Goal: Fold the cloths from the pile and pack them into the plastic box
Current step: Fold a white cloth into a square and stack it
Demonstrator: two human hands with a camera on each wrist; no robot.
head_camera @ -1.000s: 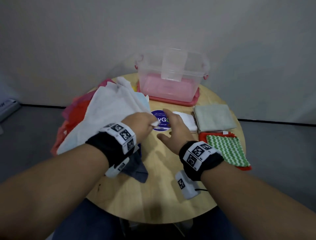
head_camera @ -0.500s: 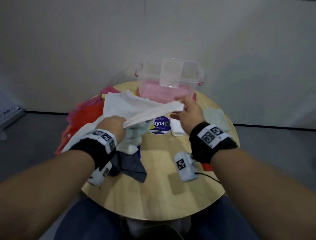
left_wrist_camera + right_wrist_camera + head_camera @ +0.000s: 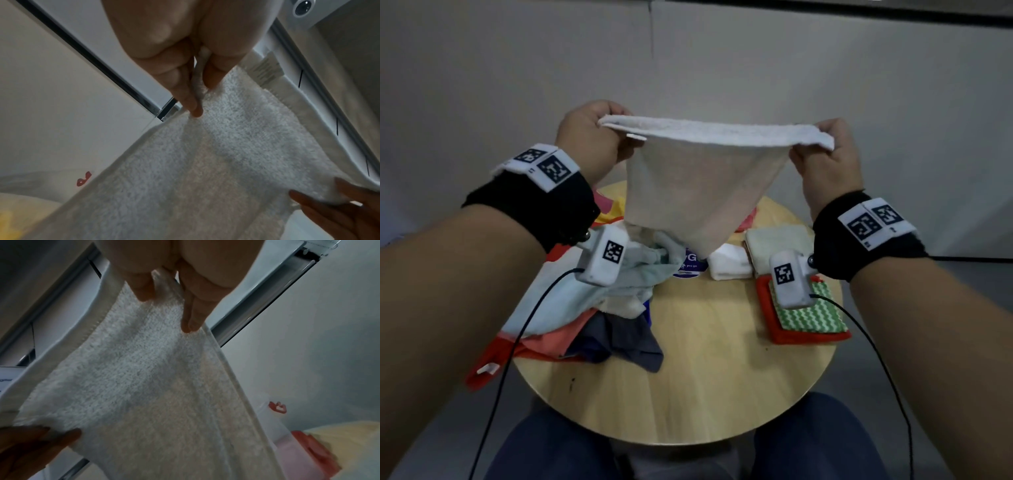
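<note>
Pinching the white cloth at two top corners, left grip and right grip alike, stretched taut above the counter to hang flat for folding; pile left of it, plastic box hidden behind.

We held a towel above the round table, the cloth pile lying at the table's left and folded cloths at its right.

1 white towel held up; 3 folded stacks on table; 1 loose pile; 2 hands.
</note>
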